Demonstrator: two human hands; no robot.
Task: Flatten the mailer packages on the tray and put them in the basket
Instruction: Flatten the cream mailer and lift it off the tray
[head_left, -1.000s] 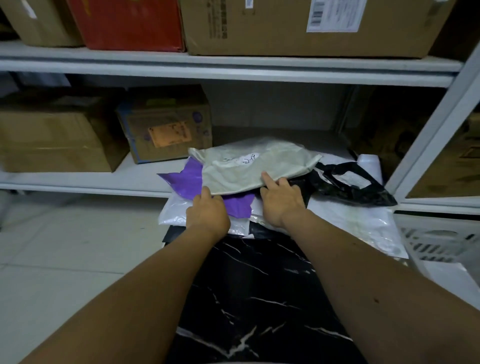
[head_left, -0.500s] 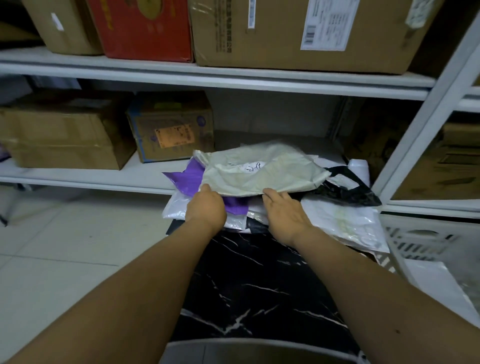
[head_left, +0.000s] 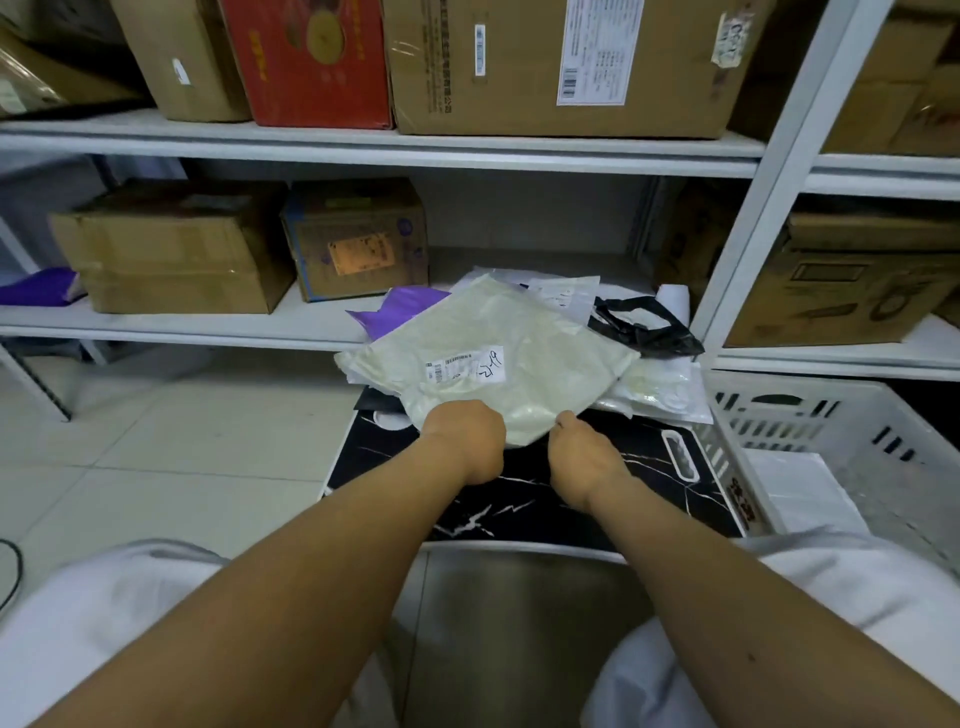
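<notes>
Mailer package (head_left: 498, 358), pale, lying atop pile at tray's (head_left: 524, 499) far end; left hand (head_left: 464, 431) and right hand (head_left: 582, 451) both gripping its near edge. Looking light, soft, slippery plastic; gripping edges suits. Basket (head_left: 831, 415) sitting right.

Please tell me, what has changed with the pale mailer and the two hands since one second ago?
Both hands now grip the near edge of the pale mailer: the left hand and right hand were only touching it before. They have pulled it toward the person, turning it so its label faces up, and it now covers most of the purple mailer. The black bag, tray and basket stayed put.
</notes>
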